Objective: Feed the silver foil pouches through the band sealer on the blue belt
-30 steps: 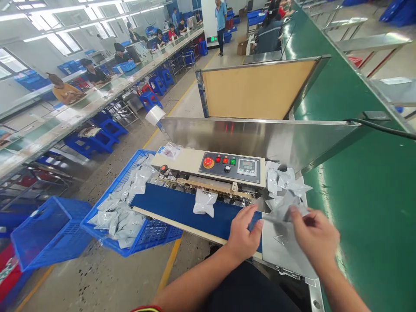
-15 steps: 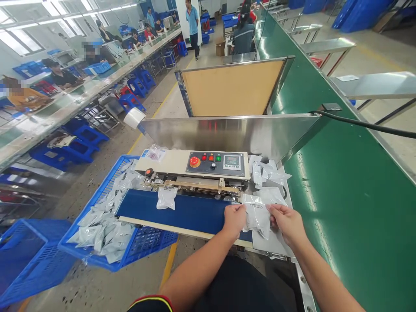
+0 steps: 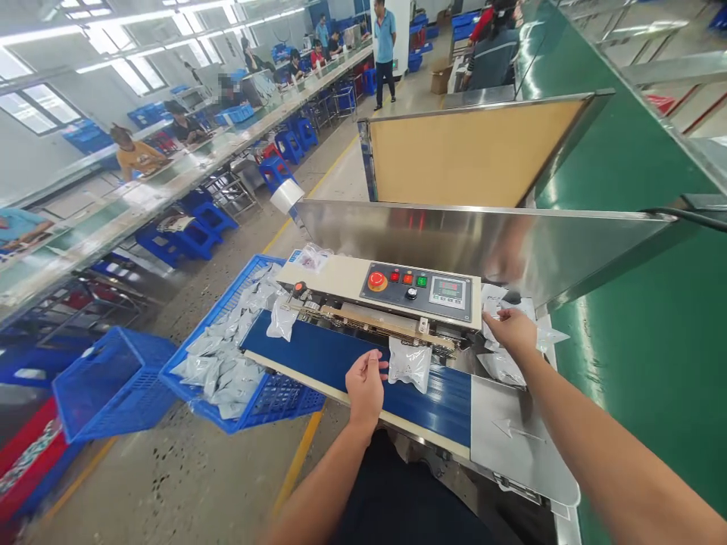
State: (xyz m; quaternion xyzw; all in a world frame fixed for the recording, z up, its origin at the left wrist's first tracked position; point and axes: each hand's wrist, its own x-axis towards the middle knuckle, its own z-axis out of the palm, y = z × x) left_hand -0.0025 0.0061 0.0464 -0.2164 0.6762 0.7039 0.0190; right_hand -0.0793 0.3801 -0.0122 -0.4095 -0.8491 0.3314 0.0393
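Observation:
My left hand (image 3: 366,386) hovers over the blue conveyor belt (image 3: 335,356) with loosely bent fingers and nothing in them. Just right of its fingertips, a silver-white pouch (image 3: 410,367) hangs from the sealing strip of a band sealer (image 3: 341,278). Another pouch (image 3: 282,319) is farther left along the strip. At the machine's right end, my right hand (image 3: 514,331) has thumb and fingers closed on the edge of a pouch (image 3: 525,305) in a small pile. Part of that pile is hidden behind the hand.
A blue crate (image 3: 176,371) full of pouches stands left of the belt, beside another blue crate (image 3: 107,386). Behind the sealer rises a metal panel (image 3: 397,227). The green table (image 3: 641,363) runs along the right. Co-workers sit at a long bench; one person (image 3: 385,49) stands in the aisle.
The pouch both hands held has moved left into the sealing strip, and both hands have let go. My right hand has gone back to the pile. The earlier pouch has travelled left, and the view has shifted.

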